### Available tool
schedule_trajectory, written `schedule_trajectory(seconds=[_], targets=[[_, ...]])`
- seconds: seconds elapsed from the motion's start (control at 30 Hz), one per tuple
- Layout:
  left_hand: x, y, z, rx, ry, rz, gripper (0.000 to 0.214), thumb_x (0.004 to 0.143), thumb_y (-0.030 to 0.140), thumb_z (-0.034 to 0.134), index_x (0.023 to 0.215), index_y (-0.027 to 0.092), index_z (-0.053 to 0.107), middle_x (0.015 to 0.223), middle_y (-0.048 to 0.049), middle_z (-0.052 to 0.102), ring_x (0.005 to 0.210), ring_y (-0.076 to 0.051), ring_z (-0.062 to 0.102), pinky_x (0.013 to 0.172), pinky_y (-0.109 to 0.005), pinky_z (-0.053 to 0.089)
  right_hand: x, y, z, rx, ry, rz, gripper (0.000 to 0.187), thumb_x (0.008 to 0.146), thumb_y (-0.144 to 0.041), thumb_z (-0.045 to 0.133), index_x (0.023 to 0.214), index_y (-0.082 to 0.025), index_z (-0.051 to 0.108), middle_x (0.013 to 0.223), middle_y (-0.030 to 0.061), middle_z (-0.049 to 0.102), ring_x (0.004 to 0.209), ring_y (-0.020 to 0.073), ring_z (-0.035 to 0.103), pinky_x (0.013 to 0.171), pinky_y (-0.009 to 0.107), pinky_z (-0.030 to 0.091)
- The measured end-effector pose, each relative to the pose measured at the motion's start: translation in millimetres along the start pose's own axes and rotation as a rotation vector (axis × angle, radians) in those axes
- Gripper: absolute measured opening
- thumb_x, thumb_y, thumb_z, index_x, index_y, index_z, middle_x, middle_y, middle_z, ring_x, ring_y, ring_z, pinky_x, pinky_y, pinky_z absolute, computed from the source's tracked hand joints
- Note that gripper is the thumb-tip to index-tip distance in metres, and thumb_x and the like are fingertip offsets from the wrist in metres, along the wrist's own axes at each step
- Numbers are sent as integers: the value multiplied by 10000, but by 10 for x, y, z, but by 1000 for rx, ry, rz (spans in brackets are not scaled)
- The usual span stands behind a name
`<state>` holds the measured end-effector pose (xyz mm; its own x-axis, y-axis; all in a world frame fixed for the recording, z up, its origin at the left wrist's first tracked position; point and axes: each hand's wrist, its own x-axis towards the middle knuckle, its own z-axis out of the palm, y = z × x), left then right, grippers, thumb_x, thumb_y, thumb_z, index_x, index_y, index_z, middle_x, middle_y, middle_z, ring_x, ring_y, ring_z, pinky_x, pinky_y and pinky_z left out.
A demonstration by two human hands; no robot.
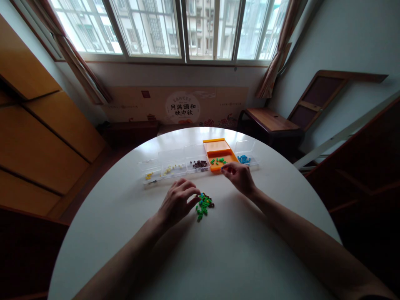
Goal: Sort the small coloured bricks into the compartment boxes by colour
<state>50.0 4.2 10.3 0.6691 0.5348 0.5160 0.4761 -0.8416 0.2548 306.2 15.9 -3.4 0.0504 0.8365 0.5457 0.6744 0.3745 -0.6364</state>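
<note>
A small mixed pile of toy bricks [204,204], mostly green with some blue, brown and yellow, lies on the white round table. My left hand [178,200] rests at the pile's left side, thumb and fingers apart, fingertips at the bricks. My right hand [239,176] is over the front right corner of an open orange box [215,168], fingers pinched on a small blue brick [222,168]. Several green bricks [218,161] lie inside that box. Just right of it, blue bricks [244,159] fill part of a clear box, partly behind my right hand.
Left of the orange box stand clear open-lidded boxes holding dark brown bricks [199,164], pale yellow bricks [173,168] and yellow bricks [149,176]. The white table [218,258] has a curved edge. Beyond it are a wooden chair [271,119] and a window.
</note>
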Motion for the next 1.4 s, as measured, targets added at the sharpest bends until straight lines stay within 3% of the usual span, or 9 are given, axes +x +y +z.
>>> schedule_trajectory(seconds=[0.2, 0.4, 0.63, 0.8, 0.93, 1.1, 1.27, 1.4], targets=[[-49, -17, 16, 33, -60, 29, 96, 890, 256, 574, 862, 205, 650, 877, -38, 640, 860, -182, 525, 799, -329, 422, 173, 547, -213, 0, 336, 290, 278, 750, -381, 645, 851, -138, 732, 606, 15, 609, 541, 140, 523, 568, 265, 425], [-32, -1, -15, 29, -58, 10, 122, 900, 226, 544, 841, 193, 646, 863, -44, 638, 849, -177, 525, 799, -325, 428, 203, 779, -288, 90, 439, 442, 404, 706, -412, 649, 973, -121, 735, 619, 12, 592, 541, 137, 503, 549, 273, 435], [-29, -17, -33, -30, -110, -28, 138, 853, 136, 541, 901, 199, 653, 913, -50, 646, 882, -187, 534, 825, -348, 444, 182, 691, -217, 114, 370, 395, 349, 720, -404, 640, 909, -126, 735, 639, 30, 627, 574, 150, 546, 573, 274, 450], [-37, -31, 0, -70, -181, 7, 118, 831, 171, 591, 897, 230, 669, 913, -43, 637, 882, -185, 539, 806, -336, 447, 163, 621, -174, 77, 307, 336, 334, 739, -408, 624, 898, -134, 731, 676, 44, 660, 591, 158, 567, 598, 277, 464], [-52, -30, 40, -55, -202, 12, 89, 835, 210, 602, 883, 238, 671, 904, -33, 635, 869, -182, 533, 808, -334, 439, 154, 593, -159, 57, 306, 327, 328, 751, -414, 617, 890, -140, 732, 654, 38, 653, 578, 157, 559, 594, 279, 457], [-50, 1, 24, -36, -220, -2, 138, 800, 117, 584, 830, 231, 656, 905, -18, 634, 869, -173, 531, 797, -313, 427, 146, 588, -142, 56, 301, 312, 312, 759, -402, 614, 877, -139, 733, 647, 33, 653, 575, 153, 555, 602, 277, 455], [-20, 0, -6, -59, -203, -4, 112, 813, 120, 599, 811, 217, 654, 868, -19, 644, 831, -166, 542, 762, -298, 426, 139, 571, -126, 70, 299, 305, 297, 763, -389, 613, 882, -143, 732, 678, 38, 669, 592, 156, 566, 614, 279, 461], [4, 5, -15, -134, -117, -35, 98, 869, 168, 575, 808, 194, 648, 846, -39, 655, 832, -166, 557, 774, -300, 452, 123, 464, -96, 115, 250, 289, 279, 771, -376, 612, 868, -142, 728, 653, 30, 653, 580, 148, 555, 601, 272, 453]])
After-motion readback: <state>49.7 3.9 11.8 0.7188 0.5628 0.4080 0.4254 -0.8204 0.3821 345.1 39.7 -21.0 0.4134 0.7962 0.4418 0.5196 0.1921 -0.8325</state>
